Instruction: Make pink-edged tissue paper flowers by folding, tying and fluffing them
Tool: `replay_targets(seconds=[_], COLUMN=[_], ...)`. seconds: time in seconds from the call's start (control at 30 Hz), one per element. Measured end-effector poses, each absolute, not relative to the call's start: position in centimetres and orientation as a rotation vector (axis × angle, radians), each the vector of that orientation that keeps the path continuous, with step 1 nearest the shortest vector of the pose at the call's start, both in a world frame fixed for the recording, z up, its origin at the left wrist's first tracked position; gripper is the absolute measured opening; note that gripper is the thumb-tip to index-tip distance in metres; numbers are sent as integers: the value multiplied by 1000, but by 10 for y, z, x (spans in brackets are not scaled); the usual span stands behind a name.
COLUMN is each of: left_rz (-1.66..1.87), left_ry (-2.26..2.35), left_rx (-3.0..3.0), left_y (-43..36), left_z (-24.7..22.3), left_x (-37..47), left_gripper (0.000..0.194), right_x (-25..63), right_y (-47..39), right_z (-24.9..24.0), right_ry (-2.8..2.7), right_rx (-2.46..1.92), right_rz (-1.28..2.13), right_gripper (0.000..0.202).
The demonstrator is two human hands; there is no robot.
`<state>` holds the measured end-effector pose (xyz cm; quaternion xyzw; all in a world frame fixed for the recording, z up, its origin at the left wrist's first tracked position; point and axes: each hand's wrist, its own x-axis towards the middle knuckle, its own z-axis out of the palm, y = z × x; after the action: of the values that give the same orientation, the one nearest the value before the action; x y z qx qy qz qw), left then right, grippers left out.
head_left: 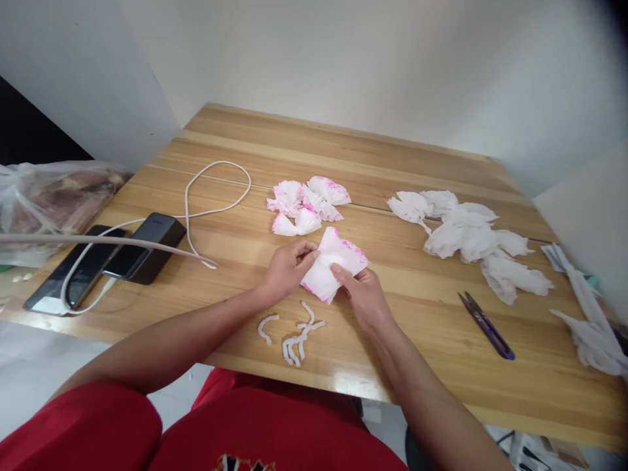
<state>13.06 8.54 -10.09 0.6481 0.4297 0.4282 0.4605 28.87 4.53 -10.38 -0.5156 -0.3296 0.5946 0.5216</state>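
Observation:
Between my two hands is a white tissue paper flower [334, 258] with pink-tinted edges, fanned out and gathered at its middle. My left hand [290, 269] pinches its left side near the gathered centre. On its right side my right hand [364, 288] grips it, the thumb lying across the paper. Just beyond it lie several similar pink-edged tissue flowers [324, 193] in a cluster. Closer to me, several short white twisted strips [297, 340] rest on the wood below my hands.
Plain white tissue bunches [464, 229] lie to the right, with purple-handled thread snips [488, 327] in front of them. At left are a power bank [154, 245], a phone [73, 275] and a looped white cable [216, 163]. A plastic bag [49, 203] stands past the table's left edge.

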Motion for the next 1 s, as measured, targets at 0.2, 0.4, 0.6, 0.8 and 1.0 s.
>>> replay_targets(seconds=[0.2, 0.4, 0.6, 0.8, 1.0], left_rz=[1067, 1056, 1051, 984, 961], left_ry=[1120, 1190, 1175, 1165, 1123], left_rx=[1695, 1846, 1842, 2071, 2135], left_y=[83, 81, 81, 78, 77], left_z=[-100, -99, -98, -95, -94], left_x=[130, 130, 130, 129, 129], left_gripper=[14, 10, 11, 9, 9], right_x=[290, 291, 292, 292, 293], right_y=[44, 42, 44, 46, 47], right_z=[-104, -102, -99, -99, -102], right_ry=[-858, -876, -834, -778, -741], right_rx=[-1249, -1248, -1274, -1300, -1255], right_rz=[1409, 1434, 1440, 1378, 1355], right_gripper=[30, 31, 36, 34, 33])
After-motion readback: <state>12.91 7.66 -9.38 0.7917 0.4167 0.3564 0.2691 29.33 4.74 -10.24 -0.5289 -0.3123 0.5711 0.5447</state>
